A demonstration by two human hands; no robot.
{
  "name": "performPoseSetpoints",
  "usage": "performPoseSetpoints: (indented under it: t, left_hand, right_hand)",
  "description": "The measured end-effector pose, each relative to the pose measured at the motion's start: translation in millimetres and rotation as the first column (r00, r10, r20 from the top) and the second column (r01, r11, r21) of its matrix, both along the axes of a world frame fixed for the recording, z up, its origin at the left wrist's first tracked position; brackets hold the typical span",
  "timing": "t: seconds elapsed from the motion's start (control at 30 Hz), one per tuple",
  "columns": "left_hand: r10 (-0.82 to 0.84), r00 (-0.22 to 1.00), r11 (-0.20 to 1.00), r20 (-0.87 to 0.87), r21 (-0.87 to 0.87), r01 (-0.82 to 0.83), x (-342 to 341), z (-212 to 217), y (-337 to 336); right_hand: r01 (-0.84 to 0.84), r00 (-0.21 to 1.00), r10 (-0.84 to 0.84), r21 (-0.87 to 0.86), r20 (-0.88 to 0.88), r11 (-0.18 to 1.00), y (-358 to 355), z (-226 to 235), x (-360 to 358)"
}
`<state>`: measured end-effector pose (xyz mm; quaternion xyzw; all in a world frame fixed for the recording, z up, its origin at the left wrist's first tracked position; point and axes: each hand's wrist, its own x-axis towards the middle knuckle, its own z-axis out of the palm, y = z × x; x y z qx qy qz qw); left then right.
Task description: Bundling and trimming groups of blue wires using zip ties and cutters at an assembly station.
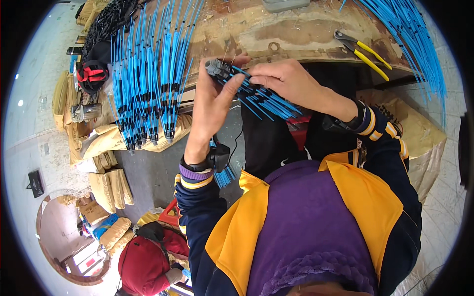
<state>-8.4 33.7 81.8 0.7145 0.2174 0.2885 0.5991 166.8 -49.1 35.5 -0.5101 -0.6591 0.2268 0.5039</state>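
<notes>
Both hands are working just in front of the worn brown wooden desk (296,29). Left hand (210,111) is closing round the grey-black connector end (216,68) of a thin blue wire bundle (261,98); right hand (286,81) is pinching the wires beside it w/ fingertips. Bundle's looking light and floppy, strands prob. slipping apart, so best gripping at the stiff connector. On the desk: finished blue harnesses (148,84) hanging over its front edge to the left, yellow-handled pliers (363,49) to the right. Open room between them is narrow.
</notes>
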Motion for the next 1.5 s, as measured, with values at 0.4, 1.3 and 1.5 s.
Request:
performPoseSetpoints:
  t: [0.4, 1.3, 1.5]
  left_hand:
    - [-0.009, 0.996, 0.999, -0.089, -0.050, 0.005, 13, 17, -9]
    - [-0.065, 0.989, 0.998, 0.133, 0.012, 0.064, -19, -11, -4]
    - [-0.064, 0.986, 0.997, 0.154, 0.042, 0.058, -22, -10, -3]
  right_hand:
    - [0.029, 0.996, -0.037, 0.088, 0.084, 0.996, -12, 4, -6]
    - [-0.151, 0.910, -0.084, -0.514, -0.405, 0.844, -45, 11, 53]
    - [-0.088, 0.996, 0.088, 0.082, 0.002, 0.993, 11, -14, -10]
